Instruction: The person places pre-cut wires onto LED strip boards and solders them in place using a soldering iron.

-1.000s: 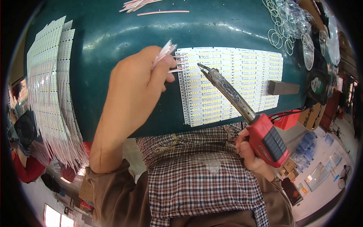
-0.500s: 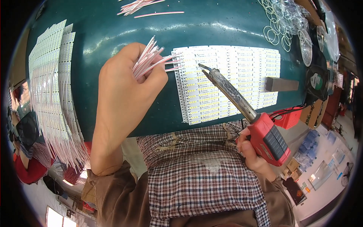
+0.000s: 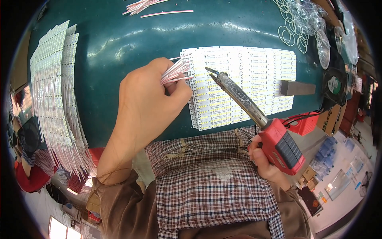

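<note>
My left hand (image 3: pixel 153 95) is closed round a bundle of short red-and-white wires (image 3: pixel 175 71). The wire ends reach the left edge of a stack of white LED circuit boards (image 3: pixel 246 85), which carry rows of small yellow chips. In my right hand (image 3: pixel 264 161) is a red and black soldering iron (image 3: pixel 284 147). Its long barrel slants up to the left, and the dark forked tip is over the upper left part of the boards. Whether the tip touches them I cannot tell. My left fingertips are partly hidden behind the hand.
A grey metal block (image 3: pixel 297 88) rests on the boards' right end. More wires (image 3: pixel 145 7) lie at the far edge. Finished-looking strips with wires (image 3: pixel 55 87) hang over the table's left side. Rubber bands (image 3: pixel 292 34), a small fan (image 3: pixel 333 85) and a red box (image 3: pixel 304 125) are at the right.
My left hand has moved right and slightly down, bringing the wire bundle to the boards' left edge. The soldering iron's tip has shifted slightly left; my right hand is nearly still.
</note>
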`<move>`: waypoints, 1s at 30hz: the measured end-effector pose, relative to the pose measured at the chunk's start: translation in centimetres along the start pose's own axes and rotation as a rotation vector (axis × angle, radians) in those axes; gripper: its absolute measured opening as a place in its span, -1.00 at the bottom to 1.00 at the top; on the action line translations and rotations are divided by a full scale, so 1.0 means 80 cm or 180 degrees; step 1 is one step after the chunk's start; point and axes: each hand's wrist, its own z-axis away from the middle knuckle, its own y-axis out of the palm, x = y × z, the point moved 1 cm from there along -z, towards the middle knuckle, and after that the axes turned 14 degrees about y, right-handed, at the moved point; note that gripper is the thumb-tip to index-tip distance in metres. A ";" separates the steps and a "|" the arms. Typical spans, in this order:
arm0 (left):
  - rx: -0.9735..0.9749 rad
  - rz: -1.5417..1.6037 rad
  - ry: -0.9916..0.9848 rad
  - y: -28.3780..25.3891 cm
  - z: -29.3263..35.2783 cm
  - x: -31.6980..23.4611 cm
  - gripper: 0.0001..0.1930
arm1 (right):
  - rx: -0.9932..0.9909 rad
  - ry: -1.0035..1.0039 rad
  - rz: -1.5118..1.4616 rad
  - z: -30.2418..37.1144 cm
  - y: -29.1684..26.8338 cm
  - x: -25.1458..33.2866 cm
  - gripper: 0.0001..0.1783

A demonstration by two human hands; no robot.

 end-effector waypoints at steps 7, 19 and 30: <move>-0.0298 0.0231 0.0301 0.013 0.001 0.014 -0.83 | -0.0132 -0.0457 0.0198 -0.006 0.006 -0.009 -0.76; -0.0108 -0.0144 0.0362 0.008 -0.005 0.010 -0.80 | -0.0057 -0.0710 0.0323 -0.017 0.010 0.001 -0.76; -0.0172 -0.0176 0.0346 0.010 -0.004 0.010 -0.81 | 0.0081 -0.0527 0.0283 -0.017 0.010 0.000 -0.75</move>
